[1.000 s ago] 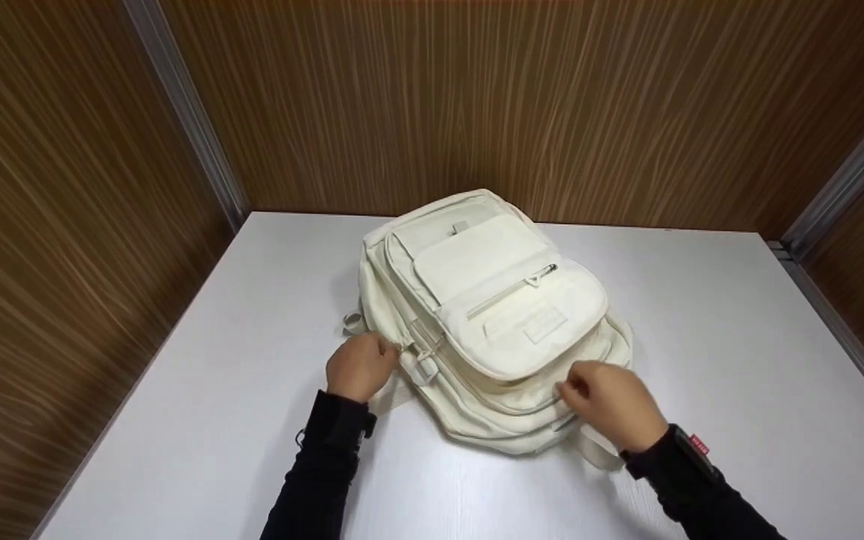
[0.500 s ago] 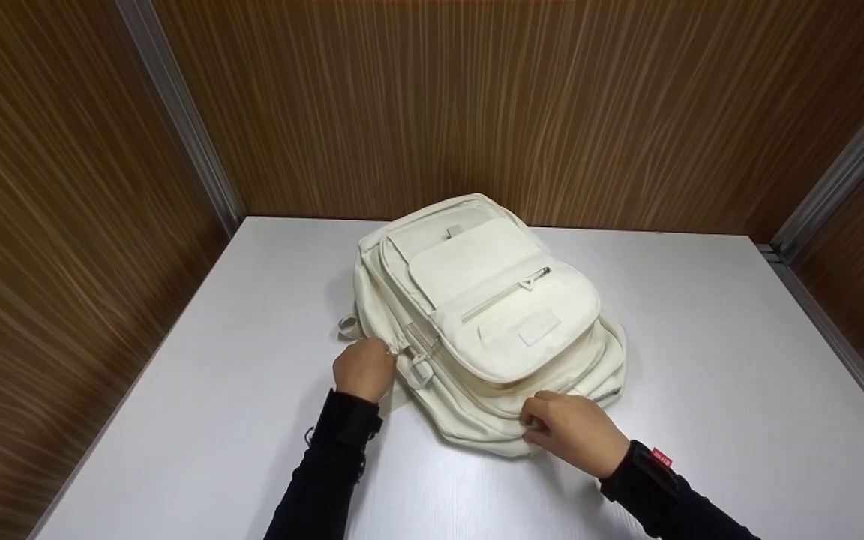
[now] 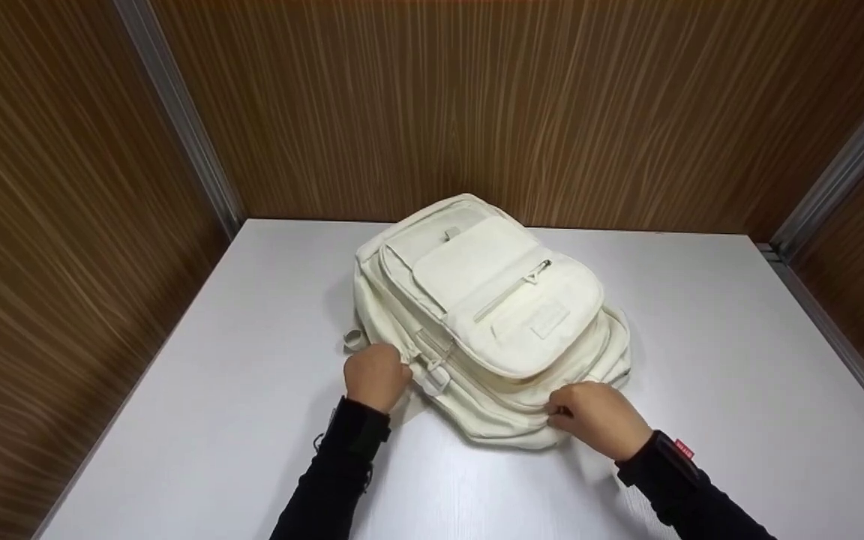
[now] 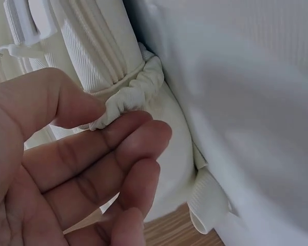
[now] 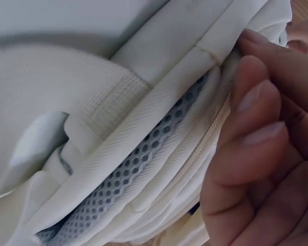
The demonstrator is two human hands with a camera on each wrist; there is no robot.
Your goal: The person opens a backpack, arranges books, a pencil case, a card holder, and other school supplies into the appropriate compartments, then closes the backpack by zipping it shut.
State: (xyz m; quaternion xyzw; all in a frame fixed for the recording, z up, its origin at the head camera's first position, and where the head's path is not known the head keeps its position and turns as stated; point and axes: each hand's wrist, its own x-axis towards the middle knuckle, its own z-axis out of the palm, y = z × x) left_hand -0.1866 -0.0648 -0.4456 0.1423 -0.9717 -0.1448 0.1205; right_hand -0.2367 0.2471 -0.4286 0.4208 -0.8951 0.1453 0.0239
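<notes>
A cream backpack [image 3: 469, 259] lies at a slant on the white table, its front pocket facing up. At its left side my left hand [image 3: 377, 377] pinches the gathered elastic edge [image 4: 136, 92] of a side pocket between thumb and index finger; the other fingers are loosely bent. A pale tag [image 3: 434, 381] hangs beside that hand. My right hand [image 3: 603, 418] grips the bag's near edge with thumb and fingertips. In the right wrist view, those fingers hold a fabric seam close to a zipper [image 5: 200, 146] and the grey mesh [image 5: 138, 159] of the back panel.
The white table [image 3: 252, 315] extends on both sides of the bag. Wood-grain panels [image 3: 432, 105] stand behind it and at the sides, with metal corner posts [image 3: 184, 120]. A strap loop [image 3: 355, 341] pokes out at the bag's left.
My right hand has moved left and nearer along the bag's front edge, then slightly back right, and now grips it. My left hand and the bag's near-left side have shifted a little rightward.
</notes>
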